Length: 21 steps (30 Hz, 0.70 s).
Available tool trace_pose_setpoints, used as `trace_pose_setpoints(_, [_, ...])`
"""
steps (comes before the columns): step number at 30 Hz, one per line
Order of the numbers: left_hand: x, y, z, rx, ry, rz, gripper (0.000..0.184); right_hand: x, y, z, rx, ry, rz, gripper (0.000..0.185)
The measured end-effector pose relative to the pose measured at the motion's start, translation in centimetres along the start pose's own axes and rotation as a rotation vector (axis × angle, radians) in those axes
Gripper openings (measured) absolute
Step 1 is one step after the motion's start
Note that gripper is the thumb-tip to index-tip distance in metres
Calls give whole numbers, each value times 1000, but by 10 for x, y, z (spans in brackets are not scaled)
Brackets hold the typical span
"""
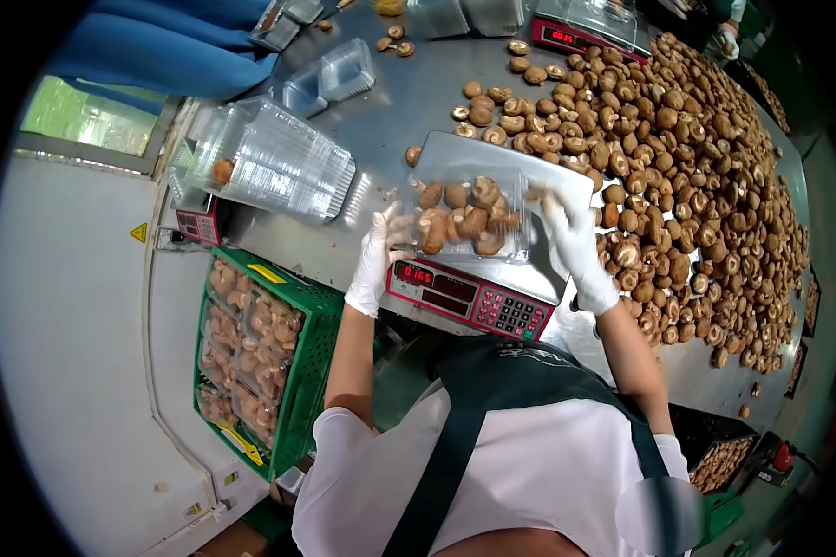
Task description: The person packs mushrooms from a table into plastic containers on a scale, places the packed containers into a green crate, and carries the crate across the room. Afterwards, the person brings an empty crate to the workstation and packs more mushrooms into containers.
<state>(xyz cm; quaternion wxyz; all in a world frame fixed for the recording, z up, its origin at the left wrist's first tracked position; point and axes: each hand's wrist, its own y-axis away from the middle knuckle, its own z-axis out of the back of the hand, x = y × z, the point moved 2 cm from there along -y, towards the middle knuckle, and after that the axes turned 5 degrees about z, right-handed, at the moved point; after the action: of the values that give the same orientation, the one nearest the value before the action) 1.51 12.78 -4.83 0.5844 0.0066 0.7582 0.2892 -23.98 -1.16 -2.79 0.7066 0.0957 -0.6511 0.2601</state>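
A clear plastic box [520,243] with several brown mushrooms [471,221] stands on the steel plate of a red scale [466,299], whose display reads 0.165. My left hand [378,257], in a white glove, is at the box's left side, its fingers partly spread and nothing seen in them. To the right of the box is my right hand [571,237], also gloved. Its fingers are smeared by motion, so whether they hold anything is unclear.
Loose mushrooms [678,158] are heaped to the right. Stacked empty boxes [274,158] lie at the left. A green crate [318,348] of filled boxes stands lower left. Another scale [590,39] is at the back; a co-worker's gloved hand [726,42] shows at upper right.
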Motion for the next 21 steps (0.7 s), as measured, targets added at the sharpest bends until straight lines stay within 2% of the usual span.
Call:
trace_pose_setpoints(2, [5, 2, 0, 41, 64, -26, 61, 2, 23, -5, 54, 375, 237, 27])
trace_pose_setpoints(6, [18, 10, 3, 19, -131, -130, 50, 0, 44, -10, -50, 447, 198, 34])
trace_pose_setpoints(8, [20, 17, -4, -34, -85, -79, 40, -2, 46, -16, -151, 135, -110, 38])
trace_pose_setpoints(10, [20, 22, -11, -89, -32, -9, 31, 2, 41, -8, 28, 382, -246, 38])
trace_pose_setpoints(12, [20, 30, -15, -34, 33, 38, 24, -25, 43, -5, 73, 77, -413, 31])
trace_pose_setpoints(14, [22, 32, -20, -36, 45, -22, 18, -30, 38, -3, 89, 28, -400, 22])
trace_pose_setpoints(16, [27, 31, -23, -60, 32, -105, 15, -28, 31, -2, 133, -130, -476, 13])
trace_pose_setpoints(18, [40, 27, -23, -96, -31, -180, 13, -42, 31, 1, 145, -111, -378, 9])
trace_pose_setpoints(19, [42, 30, -24, -144, -64, -217, 12, -42, 32, 1, 177, 44, -294, 9])
trace_pose_setpoints(20, [44, 34, -25, -187, -97, -251, 12, -36, 36, -1, 176, 70, -200, 11])
trace_pose_setpoints(21, [56, 31, -21, -254, -205, -356, 12, -28, 42, -6, 163, 29, -194, 12])
